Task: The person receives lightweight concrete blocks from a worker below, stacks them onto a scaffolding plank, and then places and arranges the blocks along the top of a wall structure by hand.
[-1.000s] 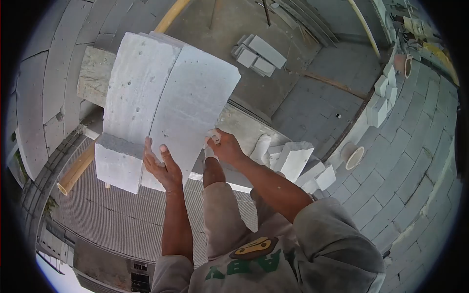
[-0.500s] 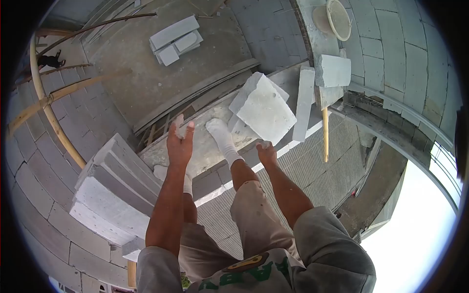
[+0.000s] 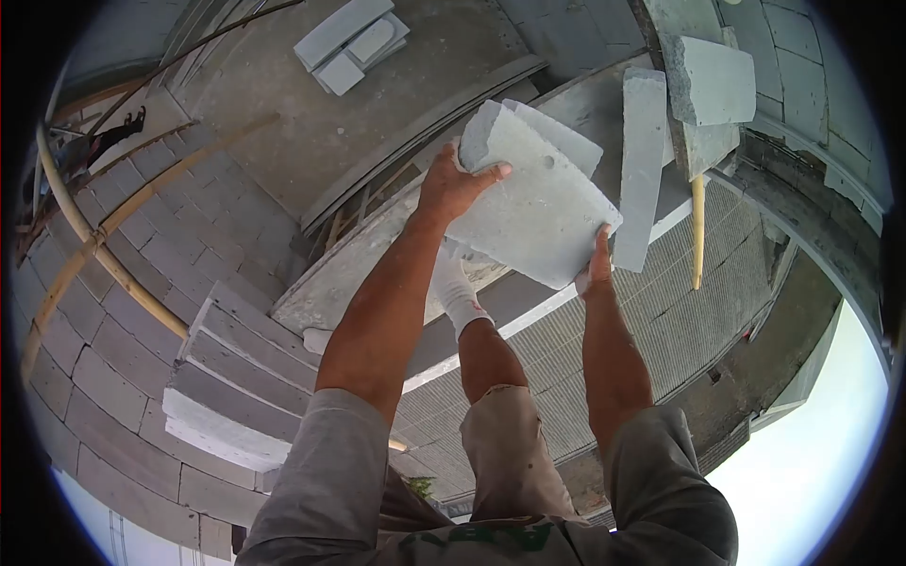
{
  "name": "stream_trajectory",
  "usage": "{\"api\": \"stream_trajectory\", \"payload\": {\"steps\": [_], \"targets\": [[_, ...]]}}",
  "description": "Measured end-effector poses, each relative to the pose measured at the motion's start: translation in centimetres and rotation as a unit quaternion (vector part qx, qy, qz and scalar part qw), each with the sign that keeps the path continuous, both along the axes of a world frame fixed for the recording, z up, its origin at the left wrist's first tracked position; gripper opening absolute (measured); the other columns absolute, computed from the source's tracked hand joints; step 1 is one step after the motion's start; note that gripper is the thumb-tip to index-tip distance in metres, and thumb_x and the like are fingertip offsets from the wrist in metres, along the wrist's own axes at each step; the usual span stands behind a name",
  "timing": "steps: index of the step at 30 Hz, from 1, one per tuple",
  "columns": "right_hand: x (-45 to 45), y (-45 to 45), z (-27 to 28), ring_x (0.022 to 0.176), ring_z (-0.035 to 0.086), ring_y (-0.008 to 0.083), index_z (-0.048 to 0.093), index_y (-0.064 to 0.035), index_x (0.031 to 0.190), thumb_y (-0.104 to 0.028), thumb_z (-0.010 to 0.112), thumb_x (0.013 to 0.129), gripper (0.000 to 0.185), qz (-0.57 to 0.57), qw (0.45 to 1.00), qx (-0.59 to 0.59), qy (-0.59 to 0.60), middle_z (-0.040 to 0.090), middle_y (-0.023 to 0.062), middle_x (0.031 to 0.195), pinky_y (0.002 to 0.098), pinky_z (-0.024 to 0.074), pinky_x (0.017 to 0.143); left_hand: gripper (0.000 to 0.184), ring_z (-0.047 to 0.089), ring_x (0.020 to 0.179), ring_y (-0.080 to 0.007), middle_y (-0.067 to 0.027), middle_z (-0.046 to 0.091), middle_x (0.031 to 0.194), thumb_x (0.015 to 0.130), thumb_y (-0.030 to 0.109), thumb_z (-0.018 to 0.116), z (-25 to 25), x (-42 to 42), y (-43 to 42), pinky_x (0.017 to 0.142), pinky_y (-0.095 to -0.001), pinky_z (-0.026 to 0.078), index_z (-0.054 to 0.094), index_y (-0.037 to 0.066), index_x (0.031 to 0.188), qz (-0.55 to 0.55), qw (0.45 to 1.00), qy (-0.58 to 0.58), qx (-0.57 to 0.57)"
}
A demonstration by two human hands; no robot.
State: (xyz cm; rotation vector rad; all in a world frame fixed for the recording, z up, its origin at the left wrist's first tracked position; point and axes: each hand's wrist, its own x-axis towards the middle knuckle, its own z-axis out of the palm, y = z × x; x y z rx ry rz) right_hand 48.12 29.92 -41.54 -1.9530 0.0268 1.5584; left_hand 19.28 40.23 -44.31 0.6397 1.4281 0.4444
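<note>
A pale grey concrete block (image 3: 543,208) with one rough, broken end is held between my two hands. My left hand (image 3: 462,184) wraps its upper left end, with the thumb lying across the top face. At the lower right corner, my right hand (image 3: 596,264) grips the edge, its fingers partly hidden by the block. Behind it a thinner slab (image 3: 571,141) shows at the upper side. A narrow upright-looking block (image 3: 641,165) lies just right of the held one. Whether the held block still touches what lies under it, I cannot tell.
My socked feet stand on a narrow plank (image 3: 326,274). Stacked blocks (image 3: 231,424) are at left, and another block (image 3: 722,80) rests on the right-hand wall. Bamboo poles (image 3: 118,264) cross at left. Corrugated roofing (image 3: 566,377) lies below; more blocks (image 3: 344,38) sit on the floor far down.
Both hands have moved forward and right onto the block and closed on it. The block has turned somewhat. My view has shifted, so the surroundings sit differently.
</note>
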Motion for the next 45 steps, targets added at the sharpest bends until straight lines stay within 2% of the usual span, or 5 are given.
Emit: {"api": "stream_trajectory", "payload": {"steps": [9, 19, 29, 33, 45], "targets": [[-9.1, 5.2, 7.2, 0.126, 0.040, 0.0263, 0.034, -0.0070, 0.139, -0.058, 0.055, 0.084, 0.078, 0.214, 0.974, -0.027, 0.065, 0.041, 0.0093, 0.138, 0.0404, 0.0317, 0.106, 0.102, 0.058, 0.103, -0.0298, -0.0227, 0.056, 0.115, 0.062, 0.045, 0.082, 12.4, -11.3, -11.7, 0.088, -0.0369, 0.047, 0.032, -0.009, 0.133, 0.321, 0.944, 0.054, -0.047], [-30.3, 13.4, 20.3, 0.119, 0.047, 0.0252, 0.035, -0.0052, 0.138, -0.044, 0.060, 0.085, 0.070, 0.621, 0.778, 0.003, 0.100, 0.046, 0.0124, 0.132, 0.0371, 0.0376, 0.100, 0.101, 0.059, 0.100, -0.0256, -0.0229, 0.053, 0.119, 0.069, 0.042, 0.078, 25.0, -19.0, -26.1, 0.084, -0.0317, 0.049, 0.025, -0.014, 0.135, 0.725, 0.687, -0.024, -0.047], [-61.8, 0.2, 28.7, 0.103, 0.058, 0.0227, 0.044, 0.0007, 0.132, -0.043, 0.068, 0.078, 0.074, 0.883, 0.448, 0.108, 0.086, 0.057, 0.0155, 0.118, 0.0324, 0.0450, 0.088, 0.088, 0.056, 0.103, -0.0226, -0.0200, 0.054, 0.119, 0.077, 0.045, 0.072, 29.5, -26.6, -42.2, 0.084, -0.0299, 0.047, 0.034, -0.013, 0.132, 0.888, 0.460, -0.003, 0.018], [-68.1, -5.6, 28.2, 0.111, 0.054, 0.0244, 0.048, 0.0050, 0.128, -0.044, 0.065, 0.079, 0.071, 0.874, 0.477, 0.055, 0.077, 0.055, 0.0178, 0.123, 0.0320, 0.0409, 0.092, 0.076, 0.058, 0.097, -0.0244, -0.0188, 0.058, 0.112, 0.079, 0.051, 0.064, 30.5, -30.1, -48.8, 0.081, -0.0312, 0.047, 0.049, -0.009, 0.123, 0.904, 0.425, -0.056, -0.004], [-81.3, -14.4, 28.4, 0.108, 0.054, 0.0274, 0.049, -0.0015, 0.127, -0.045, 0.064, 0.077, 0.068, 0.930, 0.360, -0.072, -0.015, 0.055, 0.0166, 0.122, 0.0355, 0.0411, 0.091, 0.096, 0.050, 0.114, -0.0288, -0.0183, 0.051, 0.126, 0.071, 0.070, 0.058, 25.6, -32.1, -55.2, 0.093, -0.0399, 0.040, 0.044, -0.007, 0.128, 0.901, 0.377, -0.157, -0.146]]}}
